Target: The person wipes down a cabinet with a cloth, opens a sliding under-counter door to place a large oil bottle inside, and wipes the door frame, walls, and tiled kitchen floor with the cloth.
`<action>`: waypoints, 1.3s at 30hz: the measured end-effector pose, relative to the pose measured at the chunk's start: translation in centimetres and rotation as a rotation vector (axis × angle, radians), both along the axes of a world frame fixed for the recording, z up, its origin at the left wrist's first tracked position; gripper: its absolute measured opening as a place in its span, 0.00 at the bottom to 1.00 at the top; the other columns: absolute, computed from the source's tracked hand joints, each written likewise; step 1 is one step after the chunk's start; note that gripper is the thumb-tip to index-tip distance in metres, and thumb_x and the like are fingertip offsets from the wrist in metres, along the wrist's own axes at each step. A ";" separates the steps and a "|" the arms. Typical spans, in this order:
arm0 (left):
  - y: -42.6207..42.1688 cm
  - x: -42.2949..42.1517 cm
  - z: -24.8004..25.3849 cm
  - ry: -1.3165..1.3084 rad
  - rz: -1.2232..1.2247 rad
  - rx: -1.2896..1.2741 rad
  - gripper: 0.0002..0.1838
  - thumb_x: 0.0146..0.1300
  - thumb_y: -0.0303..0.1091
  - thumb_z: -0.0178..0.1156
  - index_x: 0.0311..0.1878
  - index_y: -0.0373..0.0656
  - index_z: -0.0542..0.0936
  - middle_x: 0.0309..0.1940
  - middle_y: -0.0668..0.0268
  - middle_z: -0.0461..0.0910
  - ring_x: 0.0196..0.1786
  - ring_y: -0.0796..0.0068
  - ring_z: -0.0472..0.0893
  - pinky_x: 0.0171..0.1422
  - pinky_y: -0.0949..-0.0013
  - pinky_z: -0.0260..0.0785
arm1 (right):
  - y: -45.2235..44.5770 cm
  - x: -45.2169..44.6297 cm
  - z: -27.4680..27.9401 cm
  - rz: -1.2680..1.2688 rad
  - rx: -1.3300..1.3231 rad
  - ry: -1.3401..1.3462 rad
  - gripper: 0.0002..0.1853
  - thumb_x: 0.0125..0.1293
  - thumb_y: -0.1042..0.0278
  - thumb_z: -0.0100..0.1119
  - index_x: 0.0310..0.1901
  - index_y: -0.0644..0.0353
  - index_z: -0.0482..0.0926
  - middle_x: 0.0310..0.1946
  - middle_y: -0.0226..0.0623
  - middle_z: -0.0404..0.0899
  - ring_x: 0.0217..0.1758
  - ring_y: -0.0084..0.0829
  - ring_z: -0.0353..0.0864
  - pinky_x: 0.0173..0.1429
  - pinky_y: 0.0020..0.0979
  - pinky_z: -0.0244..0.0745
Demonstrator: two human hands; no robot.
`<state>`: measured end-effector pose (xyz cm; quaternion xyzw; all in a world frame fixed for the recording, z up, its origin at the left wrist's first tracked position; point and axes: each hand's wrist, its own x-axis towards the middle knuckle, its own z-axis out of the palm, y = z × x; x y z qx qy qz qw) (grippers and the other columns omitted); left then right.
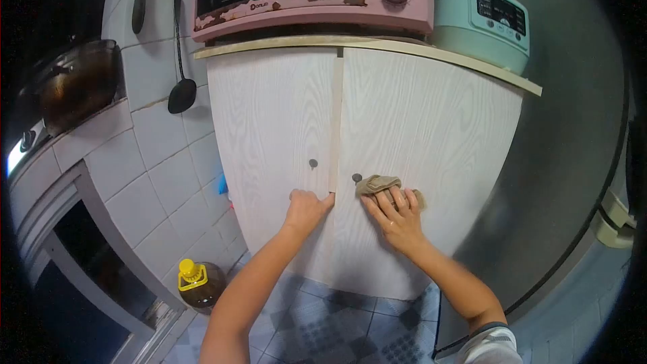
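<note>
My right hand [396, 219] presses a folded brown cloth [379, 184] against the right door [431, 121] of a white wood-grain cabinet, just below and right of its dark round knob [357, 178]. My left hand [310, 207] rests at the inner edge of the left door [263, 114], its fingers curled and the thumb against the gap between the doors. The left door's knob [313, 163] is above that hand. Whether anything is between the left fingers cannot be seen.
A pink oven [310, 17] and a mint-green cooker [482, 23] stand on the cabinet top. A yellow-capped bottle [202, 286] is on the floor at left. A black ladle [182, 94] hangs on the tiled wall. A dark grey panel [559, 135] rises at right.
</note>
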<state>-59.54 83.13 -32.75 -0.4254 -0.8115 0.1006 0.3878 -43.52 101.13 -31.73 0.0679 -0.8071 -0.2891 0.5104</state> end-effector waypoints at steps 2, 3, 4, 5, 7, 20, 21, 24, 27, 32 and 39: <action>-0.2 -0.1 0.1 0.051 0.010 -0.042 0.16 0.63 0.35 0.51 0.53 0.63 0.70 0.19 0.72 0.76 0.24 0.70 0.79 0.30 0.61 0.61 | -0.1 0.0 -0.3 0.026 -0.025 0.031 0.24 0.58 0.67 0.50 0.58 0.43 0.76 0.57 0.29 0.71 0.63 0.36 0.63 0.68 0.47 0.52; -0.2 0.2 0.2 -0.006 0.009 -0.047 0.16 0.62 0.34 0.51 0.54 0.60 0.70 0.20 0.71 0.76 0.24 0.69 0.79 0.30 0.61 0.61 | -0.1 0.1 -0.4 0.040 -0.034 0.054 0.24 0.57 0.68 0.51 0.57 0.43 0.77 0.56 0.30 0.71 0.62 0.36 0.64 0.68 0.47 0.51; -0.2 0.4 0.4 -0.062 0.007 -0.049 0.17 0.61 0.32 0.51 0.54 0.56 0.70 0.20 0.69 0.76 0.25 0.68 0.79 0.30 0.61 0.62 | 0.0 0.2 -0.6 0.042 -0.045 0.063 0.24 0.57 0.68 0.51 0.57 0.43 0.77 0.56 0.30 0.71 0.62 0.36 0.64 0.68 0.47 0.51; -0.4 0.5 0.5 -0.053 0.008 -0.058 0.17 0.61 0.32 0.51 0.54 0.56 0.70 0.20 0.69 0.76 0.25 0.68 0.79 0.30 0.61 0.62 | 0.0 0.3 -0.8 0.042 -0.060 0.058 0.24 0.57 0.68 0.52 0.57 0.43 0.77 0.55 0.30 0.71 0.63 0.36 0.63 0.69 0.47 0.51; -0.9 0.8 0.5 -0.064 -0.044 -0.055 0.18 0.61 0.33 0.51 0.55 0.55 0.69 0.19 0.70 0.76 0.23 0.69 0.78 0.29 0.62 0.61 | 0.1 0.7 -1.0 0.040 -0.080 0.057 0.25 0.56 0.68 0.52 0.58 0.43 0.77 0.55 0.30 0.71 0.63 0.36 0.63 0.69 0.47 0.50; -5.7 2.8 0.3 0.102 -0.185 -0.037 0.19 0.57 0.33 0.53 0.54 0.51 0.69 0.23 0.68 0.72 0.29 0.70 0.74 0.33 0.64 0.63 | 3.6 -1.3 -0.5 -0.023 -0.043 0.209 0.24 0.56 0.64 0.53 0.57 0.41 0.77 0.52 0.29 0.70 0.60 0.36 0.64 0.68 0.50 0.50; -5.0 2.7 0.1 0.072 -0.192 -0.012 0.21 0.57 0.32 0.53 0.56 0.50 0.69 0.24 0.66 0.72 0.32 0.68 0.74 0.35 0.64 0.63 | 3.9 -1.6 -0.6 -0.028 -0.038 0.209 0.24 0.56 0.64 0.53 0.57 0.41 0.77 0.52 0.29 0.70 0.60 0.36 0.64 0.68 0.50 0.50; -3.3 3.0 -0.2 -0.035 -0.240 0.106 0.27 0.55 0.29 0.54 0.61 0.48 0.67 0.26 0.64 0.72 0.34 0.65 0.73 0.38 0.64 0.64 | 3.8 -1.4 -0.5 -0.036 -0.025 0.192 0.24 0.57 0.63 0.52 0.57 0.41 0.77 0.54 0.28 0.70 0.60 0.35 0.63 0.69 0.49 0.50; -2.3 4.1 -0.2 -0.288 -0.227 0.290 0.34 0.51 0.24 0.55 0.66 0.43 0.63 0.34 0.56 0.72 0.40 0.58 0.73 0.46 0.59 0.65 | 3.4 -2.0 3.2 -0.013 0.061 0.127 0.25 0.58 0.60 0.51 0.59 0.40 0.74 0.56 0.24 0.69 0.62 0.31 0.63 0.69 0.47 0.50; 1.2 4.0 -5.7 -0.778 -0.282 0.957 0.40 0.48 0.22 0.53 0.68 0.25 0.54 0.67 0.34 0.51 0.70 0.35 0.55 0.74 0.54 0.51 | 0.2 -5.4 15.8 -0.001 0.040 0.159 0.29 0.57 0.60 0.53 0.64 0.44 0.69 0.60 0.29 0.68 0.66 0.34 0.61 0.71 0.48 0.49; 2.6 2.1 -9.4 -1.046 -0.455 1.104 0.43 0.50 0.22 0.52 0.73 0.33 0.49 0.73 0.37 0.38 0.76 0.42 0.45 0.76 0.59 0.44 | -1.9 -8.0 14.5 -0.012 -0.082 0.230 0.30 0.56 0.61 0.55 0.64 0.46 0.68 0.59 0.31 0.67 0.65 0.37 0.60 0.71 0.49 0.51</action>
